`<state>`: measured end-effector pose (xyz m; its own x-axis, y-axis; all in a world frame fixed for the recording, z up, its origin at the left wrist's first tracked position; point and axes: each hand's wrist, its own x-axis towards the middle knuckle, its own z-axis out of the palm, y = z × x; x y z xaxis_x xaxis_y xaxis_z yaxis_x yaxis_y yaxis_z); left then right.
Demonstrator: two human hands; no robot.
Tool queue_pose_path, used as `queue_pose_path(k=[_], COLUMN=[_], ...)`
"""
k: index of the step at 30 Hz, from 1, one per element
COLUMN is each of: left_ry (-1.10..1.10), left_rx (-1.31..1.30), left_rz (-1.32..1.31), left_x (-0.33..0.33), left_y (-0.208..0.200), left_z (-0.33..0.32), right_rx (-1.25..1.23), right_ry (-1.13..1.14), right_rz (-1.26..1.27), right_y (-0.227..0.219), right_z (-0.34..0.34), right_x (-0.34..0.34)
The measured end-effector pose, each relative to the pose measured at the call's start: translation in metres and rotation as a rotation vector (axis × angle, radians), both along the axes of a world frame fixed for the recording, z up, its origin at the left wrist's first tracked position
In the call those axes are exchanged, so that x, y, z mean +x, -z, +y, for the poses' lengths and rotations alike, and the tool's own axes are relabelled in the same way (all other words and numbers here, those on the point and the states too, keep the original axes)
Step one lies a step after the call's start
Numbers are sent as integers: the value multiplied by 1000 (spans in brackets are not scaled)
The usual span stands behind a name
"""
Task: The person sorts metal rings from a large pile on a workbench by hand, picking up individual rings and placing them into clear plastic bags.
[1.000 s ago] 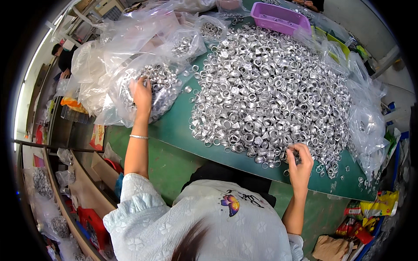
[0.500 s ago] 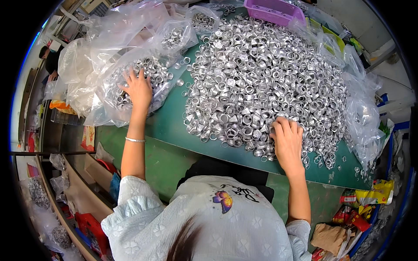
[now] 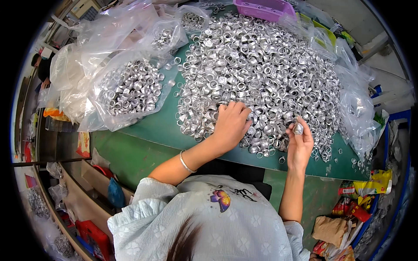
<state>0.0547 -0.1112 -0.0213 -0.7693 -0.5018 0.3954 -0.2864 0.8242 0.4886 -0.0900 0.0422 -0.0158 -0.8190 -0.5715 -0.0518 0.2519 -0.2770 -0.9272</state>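
A wide heap of silver-coloured metal rings (image 3: pixel 257 69) covers much of the green table (image 3: pixel 174 135). At the heap's near left part, my left hand (image 3: pixel 230 124) is palm down with bent fingers against the rings; its fingertips are hidden, so what they grip does not show. My right hand (image 3: pixel 300 143) is raised at the near edge of the heap, palm turned up. Between its thumb and fingers it pinches a broad silver ring (image 3: pixel 298 128). Left of the heap lies an open clear plastic bag (image 3: pixel 98 114) with a smaller pile of rings (image 3: pixel 137 87) in it.
More clear bags (image 3: pixel 117 30) spread over the back left. A purple basket (image 3: pixel 265 9) stands at the far edge, near a yellow-green container (image 3: pixel 320 28). Crumpled plastic (image 3: pixel 355 104) lines the right side. Bright packets (image 3: pixel 372 187) lie below the table's right end.
My left hand has left the bag of rings and come right onto the heap. My right hand has turned up and lifted slightly, with a ring now showing in its fingers.
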Motion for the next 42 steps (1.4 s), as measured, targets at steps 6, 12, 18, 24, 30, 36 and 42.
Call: queue_pose_path(k=[6,12,18,24,30,36,42], left_ry=[14,96,174,99,219,1367,1868], left_rx=[218,1572,370,57,111,825,281], left_rz=[218,572,36,-164,-45,15,139], left_x=[-2,10,21,9,16,81,155], left_y=[9,-24,-19,-11,-19,-122,-203], left_z=[-7,-6,15,15,8,9,9], right_rx=[153,663,177,-293,152,659,674], right_ry=[-213,-71,-52,-319,-396,-163,-144], right_rz=[116,1323,259,-668,-307,747,930], right_y=[-15,4,1,4,11,22,23], right_z=[13,-9,1,21,32,25,22], right_x=[7,17,2,4,25,48,41])
